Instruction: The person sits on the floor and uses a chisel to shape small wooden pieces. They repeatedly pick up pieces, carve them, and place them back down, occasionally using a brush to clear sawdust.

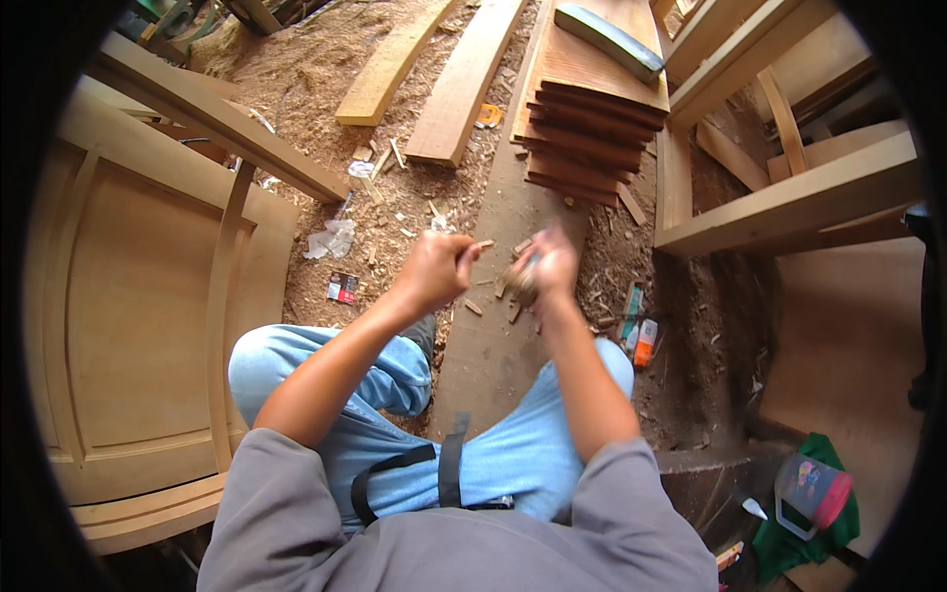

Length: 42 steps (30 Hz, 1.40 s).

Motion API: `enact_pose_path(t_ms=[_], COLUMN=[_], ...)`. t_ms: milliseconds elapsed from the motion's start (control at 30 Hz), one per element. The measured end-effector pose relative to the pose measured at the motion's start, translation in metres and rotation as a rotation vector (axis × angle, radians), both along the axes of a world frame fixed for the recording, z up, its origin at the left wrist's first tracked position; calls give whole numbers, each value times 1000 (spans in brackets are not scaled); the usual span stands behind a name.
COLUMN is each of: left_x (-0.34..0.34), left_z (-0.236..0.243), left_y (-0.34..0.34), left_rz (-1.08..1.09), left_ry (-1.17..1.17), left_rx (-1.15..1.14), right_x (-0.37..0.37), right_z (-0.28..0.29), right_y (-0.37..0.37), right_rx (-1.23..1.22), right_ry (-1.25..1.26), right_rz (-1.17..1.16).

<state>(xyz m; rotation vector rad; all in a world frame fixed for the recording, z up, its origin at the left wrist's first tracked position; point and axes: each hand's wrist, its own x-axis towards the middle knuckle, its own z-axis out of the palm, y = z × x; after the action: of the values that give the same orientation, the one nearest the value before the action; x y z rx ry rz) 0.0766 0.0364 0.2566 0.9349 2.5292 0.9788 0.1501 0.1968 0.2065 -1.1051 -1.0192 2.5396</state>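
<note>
My left hand (434,273) is closed, with a small pale wood piece (484,244) poking out between thumb and fingers. Close to its right, my right hand (554,264) is smeared by motion. Its fingers are curled round a brownish object (520,280) with a pale bluish part, too blurred to name. Both hands hover above a flat wooden board (475,360) on the ground between my knees. Short wood offcuts (473,308) lie scattered on that board beneath them.
Dark-edged wooden panels (592,148) are stacked ahead, a long grey-blue block (610,41) on top. Two planks (459,99) lie left of them on shavings. A panelled door (148,316) stands left, wooden frames (789,192) right. An orange-and-white container (646,342) and plastic jug (814,491) lie right.
</note>
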Motion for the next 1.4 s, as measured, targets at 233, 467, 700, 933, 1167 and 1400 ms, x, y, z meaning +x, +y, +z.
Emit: enact_pose_path(t_ms=[233,467,700,933,1167,1400], left_x=[-23,-36,-37,-20,-11,18], left_z=[-3,-28,-41,-62,-129,-243], left_y=[-12,-23,-25,-21,-49,-41], left_rz=[138,345,266,137,46,315], left_ry=[188,-240,-110,-77,-98,-167], left_rx=[191,229,91,19,-232,-301], right_x=[9,11,1,1,-7,-4], right_z=[-31,-20,-43,-48,-49,-51], right_y=[23,-7,19,44,33,34], right_rx=[53,397,355,330,351,351], right_ry=[420,334,9,-37,-27,-59], right_rz=[319,558,331,222,293,287])
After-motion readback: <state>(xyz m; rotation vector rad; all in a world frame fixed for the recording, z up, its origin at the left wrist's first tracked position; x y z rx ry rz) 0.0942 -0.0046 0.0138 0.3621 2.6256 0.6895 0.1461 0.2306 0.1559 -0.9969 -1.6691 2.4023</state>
